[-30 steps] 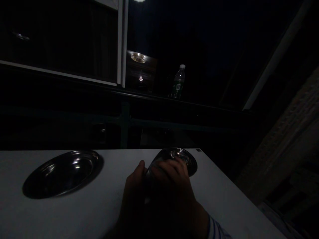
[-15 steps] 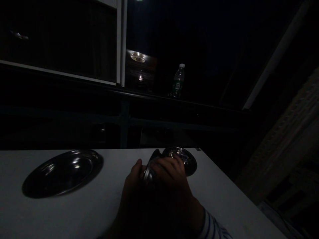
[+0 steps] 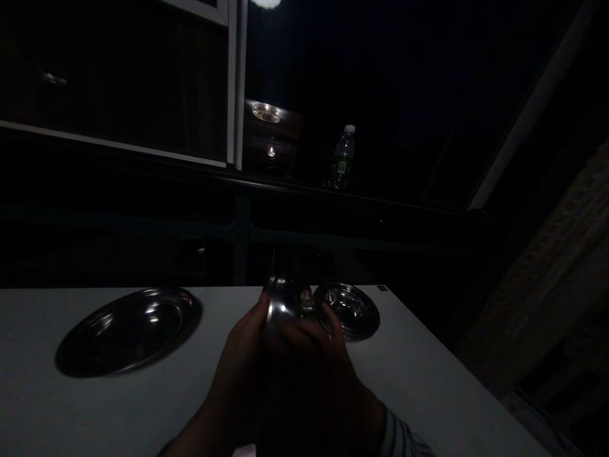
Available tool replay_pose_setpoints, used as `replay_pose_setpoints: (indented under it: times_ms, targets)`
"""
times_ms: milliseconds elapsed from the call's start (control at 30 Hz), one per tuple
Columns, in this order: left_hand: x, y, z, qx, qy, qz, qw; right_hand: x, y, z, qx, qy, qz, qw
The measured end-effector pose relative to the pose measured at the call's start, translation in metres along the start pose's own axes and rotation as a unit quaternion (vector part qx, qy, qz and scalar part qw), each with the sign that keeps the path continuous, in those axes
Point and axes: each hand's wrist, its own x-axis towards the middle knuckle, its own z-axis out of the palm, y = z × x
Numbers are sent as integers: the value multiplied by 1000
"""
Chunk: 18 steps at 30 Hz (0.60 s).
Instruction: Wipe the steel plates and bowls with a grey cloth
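Observation:
Between my hands, above the middle of the white table, is a shiny metal bowl (image 3: 287, 297) with curved sides. Its lower part is lost in shadow and behind my fingers. My left hand (image 3: 243, 343) grips the bowl along its left side, thumb near the rim. My right hand (image 3: 328, 355) has its fingers bent across the bowl's near right side, slightly blurred; one finger points up close to the steel dish behind. That round steel dish (image 3: 354, 311) lies on the table just beyond my right hand.
A large oval steel plate (image 3: 128, 330) rests on the white table (image 3: 181, 387) at the left. A plastic bottle (image 3: 343, 158) with a green label stands on the dark window ledge. A patterned curtain (image 3: 547, 266) hangs at the right. The room is very dim.
The metal bowl has been turned and raised a little, so more of its shiny side shows. My right fingers have slid lower across it. The view has shifted slightly.

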Motion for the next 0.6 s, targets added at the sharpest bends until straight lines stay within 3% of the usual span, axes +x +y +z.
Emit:
replay_pose_setpoints:
  times_ms: [100, 233, 367, 467, 600]
  targets:
    - [-1, -1, 0, 17, -7, 17, 1000, 1, 9, -6, 19, 31, 27, 999]
    - [-9, 2, 2, 81, -23, 80, 993, 2, 18, -13, 34, -5, 75, 997]
    - [-15, 6, 3, 118, 34, 112, 986, 3, 13, -11, 49, 6, 52, 997]
    - [-12, 8, 5, 97, 50, 88, 990, 4, 2, -8, 42, 15, 12, 999]
    - [-8, 9, 6, 106, 0, 24, 994, 5, 2, -10, 38, 13, -25, 999]
